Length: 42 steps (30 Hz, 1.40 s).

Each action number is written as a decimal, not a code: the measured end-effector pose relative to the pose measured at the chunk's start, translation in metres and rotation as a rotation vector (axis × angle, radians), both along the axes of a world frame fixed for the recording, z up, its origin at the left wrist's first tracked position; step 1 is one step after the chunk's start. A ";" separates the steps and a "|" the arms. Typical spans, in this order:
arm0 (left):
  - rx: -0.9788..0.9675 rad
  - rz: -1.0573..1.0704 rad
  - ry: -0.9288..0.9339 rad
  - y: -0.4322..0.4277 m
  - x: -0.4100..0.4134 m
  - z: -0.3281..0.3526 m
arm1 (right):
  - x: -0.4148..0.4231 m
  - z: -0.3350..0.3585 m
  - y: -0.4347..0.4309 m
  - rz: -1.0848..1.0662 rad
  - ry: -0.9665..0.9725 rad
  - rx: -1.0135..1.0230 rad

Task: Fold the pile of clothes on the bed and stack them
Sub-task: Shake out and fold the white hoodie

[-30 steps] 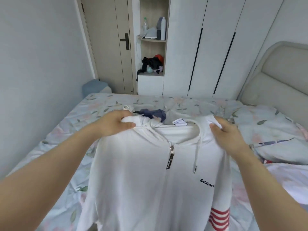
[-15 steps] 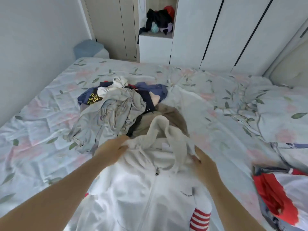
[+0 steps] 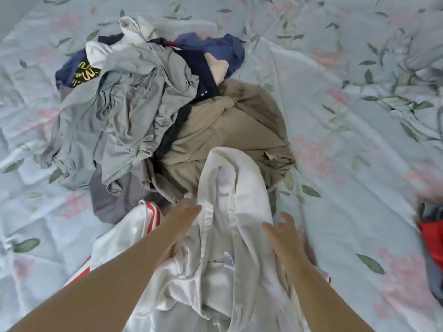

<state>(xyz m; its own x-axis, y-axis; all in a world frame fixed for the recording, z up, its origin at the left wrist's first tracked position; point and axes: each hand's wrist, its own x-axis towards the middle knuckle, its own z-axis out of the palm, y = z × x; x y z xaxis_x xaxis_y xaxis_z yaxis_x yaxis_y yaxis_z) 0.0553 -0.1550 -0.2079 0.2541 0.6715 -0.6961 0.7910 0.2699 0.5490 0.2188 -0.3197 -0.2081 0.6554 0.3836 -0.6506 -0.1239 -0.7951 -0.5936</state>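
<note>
The white hoodie (image 3: 239, 271) lies front-up on the near part of the bed, its hood (image 3: 242, 178) flopped far-wards onto the pile of clothes (image 3: 134, 111). The left hand (image 3: 183, 218) rests on the cloth at the left of the neck with fingers stretched out flat. The right hand (image 3: 281, 233) sits at the right shoulder, fingers loosely spread and gripping nothing. The body is rumpled, and a red-striped sleeve (image 3: 149, 216) is bunched up on the left. A good fold probably starts with sweeping both palms outward to flatten the chest. Then the hood should be pulled clear of the khaki garment (image 3: 230, 130) so it does not drag that piece along, and each sleeve laid across. The surface is a soft, creased pale-blue sheet (image 3: 347, 164) printed with leaves and pink flowers. It gives under pressure, so smoothing it first would help. Bare sheet on the right offers room for a stack. At the near right edge is a red and dark shape (image 3: 431, 236), possibly more clothing but too blurred to say.
</note>
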 end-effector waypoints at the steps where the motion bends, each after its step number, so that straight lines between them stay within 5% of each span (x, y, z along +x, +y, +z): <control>1: 0.019 0.011 -0.016 0.003 0.007 -0.005 | 0.003 -0.004 0.009 0.007 0.014 0.010; 9: -0.095 0.129 -0.306 0.027 0.041 0.004 | 0.019 -0.009 0.051 0.011 -0.010 0.168; 14: 0.169 0.270 -0.601 0.084 0.081 0.079 | 0.057 0.070 0.099 -0.153 -0.218 0.559; 17: 0.266 0.197 -0.731 0.113 0.112 0.112 | 0.079 0.112 0.125 -0.069 -0.119 0.847; 20: 0.337 -0.156 -0.446 0.110 0.123 0.099 | 0.087 0.107 0.121 -0.003 -0.006 0.714; 26: 0.530 -0.768 0.095 0.044 0.091 0.027 | 0.076 0.033 0.027 0.129 -0.117 -0.023; 31: 0.446 -1.015 0.259 -0.025 0.072 -0.010 | 0.054 -0.004 -0.055 -0.053 -0.094 -0.392; 36: 0.453 -1.145 0.350 -0.075 0.066 -0.028 | 0.033 -0.017 -0.106 -0.054 0.095 -0.386; 42: 0.429 -1.152 0.482 -0.099 0.062 -0.030 | 0.060 0.002 -0.124 -0.310 -0.101 -0.156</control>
<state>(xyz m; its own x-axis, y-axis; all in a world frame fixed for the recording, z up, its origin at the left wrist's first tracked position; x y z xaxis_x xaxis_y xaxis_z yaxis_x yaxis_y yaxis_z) 0.1171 -0.2541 -0.2384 0.6125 0.4276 -0.6648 0.5883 -0.8084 0.0220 0.2784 -0.4435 -0.2066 0.7893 0.0579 -0.6112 -0.3199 -0.8110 -0.4899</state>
